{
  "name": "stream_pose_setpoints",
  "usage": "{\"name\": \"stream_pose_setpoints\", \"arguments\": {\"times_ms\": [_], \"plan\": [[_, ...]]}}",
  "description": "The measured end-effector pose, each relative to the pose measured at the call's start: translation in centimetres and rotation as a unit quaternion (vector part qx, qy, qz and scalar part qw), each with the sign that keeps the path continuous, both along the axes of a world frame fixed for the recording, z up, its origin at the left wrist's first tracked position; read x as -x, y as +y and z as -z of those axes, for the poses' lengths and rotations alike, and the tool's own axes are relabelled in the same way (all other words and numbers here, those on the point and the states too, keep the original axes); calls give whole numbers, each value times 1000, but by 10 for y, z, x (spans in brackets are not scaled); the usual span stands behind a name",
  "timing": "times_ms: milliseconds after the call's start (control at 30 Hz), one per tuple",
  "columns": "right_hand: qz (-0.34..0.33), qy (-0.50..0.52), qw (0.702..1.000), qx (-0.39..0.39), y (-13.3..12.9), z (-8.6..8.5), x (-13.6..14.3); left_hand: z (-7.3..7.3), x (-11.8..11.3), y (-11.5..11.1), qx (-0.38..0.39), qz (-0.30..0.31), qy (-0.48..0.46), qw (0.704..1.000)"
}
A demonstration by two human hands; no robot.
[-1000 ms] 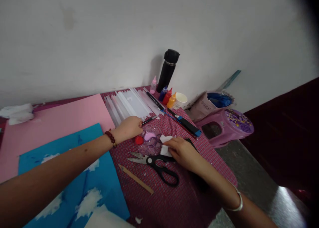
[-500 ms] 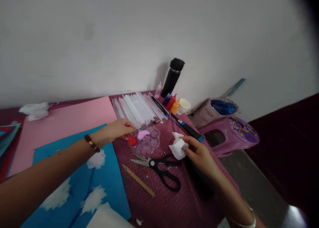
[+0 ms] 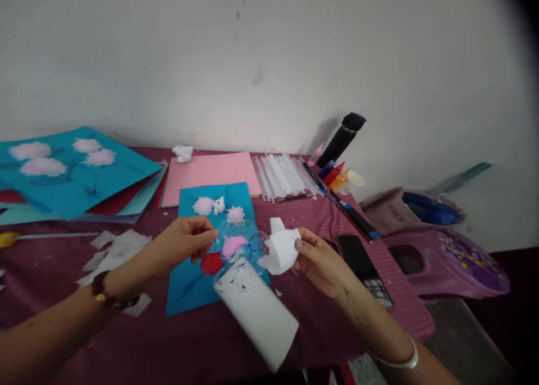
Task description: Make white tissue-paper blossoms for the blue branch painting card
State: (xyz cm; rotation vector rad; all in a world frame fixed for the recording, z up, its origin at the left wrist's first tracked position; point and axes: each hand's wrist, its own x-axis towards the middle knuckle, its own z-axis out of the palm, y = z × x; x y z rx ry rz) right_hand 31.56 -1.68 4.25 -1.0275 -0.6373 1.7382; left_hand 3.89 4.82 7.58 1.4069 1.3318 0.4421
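My left hand (image 3: 192, 240) pinches the rim of a clear paint palette (image 3: 248, 232), holding it over a blue sheet. Red paint (image 3: 211, 263) and pink paint (image 3: 234, 247) fill two of its wells. Between the thumb and fingers of my right hand (image 3: 322, 261) is a folded piece of white tissue (image 3: 283, 251), close to the palette's right side. Fluffy pale pink tufts (image 3: 204, 206) and a white crumpled one (image 3: 219, 205) sit on the blue sheet (image 3: 197, 284). A white paper piece (image 3: 265, 317) lies below the palette, partly seen through it.
A painted blue sheet (image 3: 126, 166) tops a paper stack at left, with white scraps (image 3: 122, 250) nearer. Pink paper (image 3: 210, 172), clear sticks (image 3: 282, 174), paint bottles (image 3: 336, 172), a black flask (image 3: 342, 141) and a phone (image 3: 357, 256) stand or lie around. A purple stool (image 3: 455, 261) is at right.
My left hand has lifted the palette off the cloth and brought it over the blue sheet. My right hand has brought the tissue close beside it. The view has swung left.
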Motion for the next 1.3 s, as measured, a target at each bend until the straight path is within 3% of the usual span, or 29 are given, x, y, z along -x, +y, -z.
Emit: {"name": "stream_pose_setpoints", "arguments": {"times_ms": [167, 300, 367, 500, 567, 700, 767, 967, 1133, 1300], "plan": [[-84, -86, 992, 23, -2, 3, 59, 6, 36, -41, -24, -47, 0, 999], [-130, -202, 971, 1, 1, 0, 84, 20, 64, -57, -30, -64, -38, 997], [-110, -258, 959, -37, 7, -4, 86, 27, 76, -61, -27, -74, -63, 995], [2, -345, 930, -125, 22, -11, 92, 37, 96, -69, -7, -96, -104, 990], [-9, -375, 916, -144, 23, -11, 101, 40, 102, -72, 1, -103, -114, 988], [-121, -305, 938, -108, 13, -14, 124, 45, 109, -73, -12, -118, -111, 987], [-146, -248, 955, -69, 7, -17, 131, 44, 110, -72, -25, -134, -97, 986], [-161, -203, 966, -20, 8, -15, 135, 40, 108, -72, -34, -137, -87, 986], [-88, -225, 968, -62, 24, -16, 119, 47, 113, -75, -25, -127, -88, 988], [-167, -189, 967, -46, 27, -26, 98, 51, 117, -75, -18, -143, -96, 985]]}}
